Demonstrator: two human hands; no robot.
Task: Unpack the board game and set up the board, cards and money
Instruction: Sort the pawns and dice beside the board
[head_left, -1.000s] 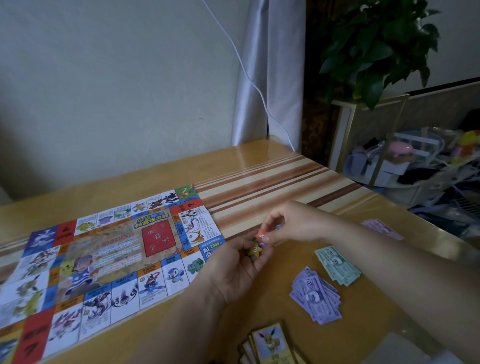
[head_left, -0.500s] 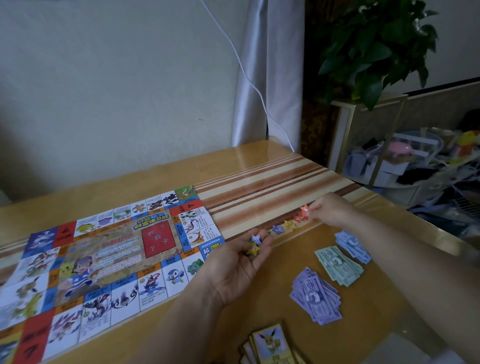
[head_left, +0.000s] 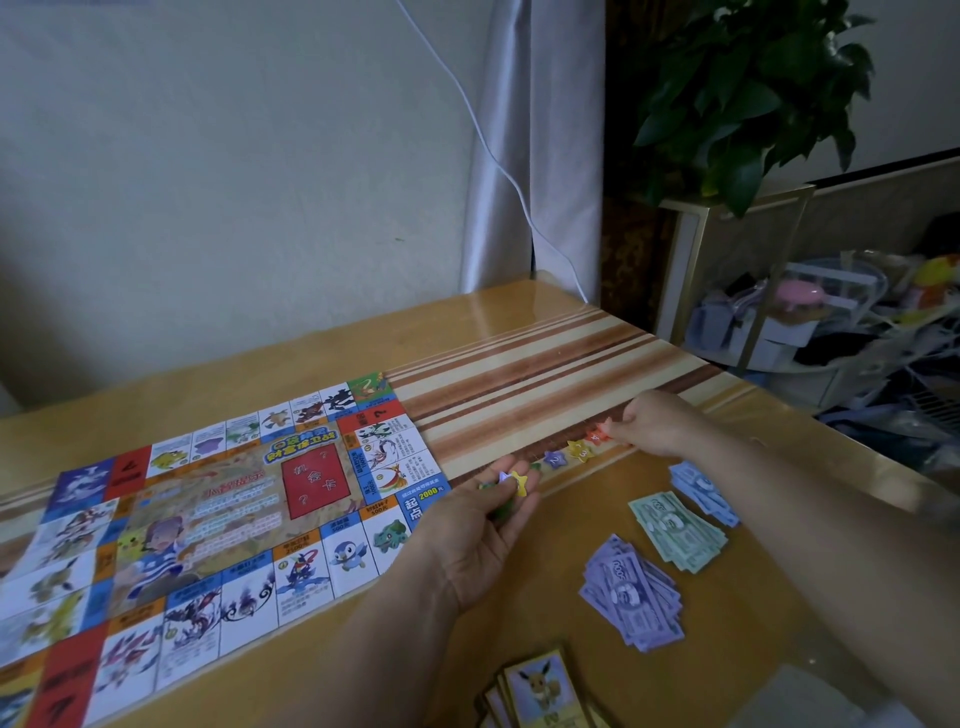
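Observation:
The paper game board (head_left: 218, 514) lies unfolded on the left of the table. My left hand (head_left: 483, 540) is palm up beside its right edge, cupping small star tokens (head_left: 511, 483) in its fingers. My right hand (head_left: 657, 423) pinches a red star token (head_left: 602, 432) at the end of a row of numbered star tokens (head_left: 569, 453) on the table runner. Three stacks of paper money lie to the right: purple (head_left: 636, 597), green (head_left: 678, 530) and blue (head_left: 704, 491). A pile of cards (head_left: 545, 693) sits at the bottom.
A striped runner (head_left: 524, 384) crosses the wooden table (head_left: 769, 613). A white cable (head_left: 498, 156) hangs down by the curtain. Beyond the table's right edge stand a potted plant (head_left: 748, 93) and shelves of clutter (head_left: 841, 317).
My right hand took a red token from my left hand, carried it right and set it at the end of the token row. My left hand stayed put.

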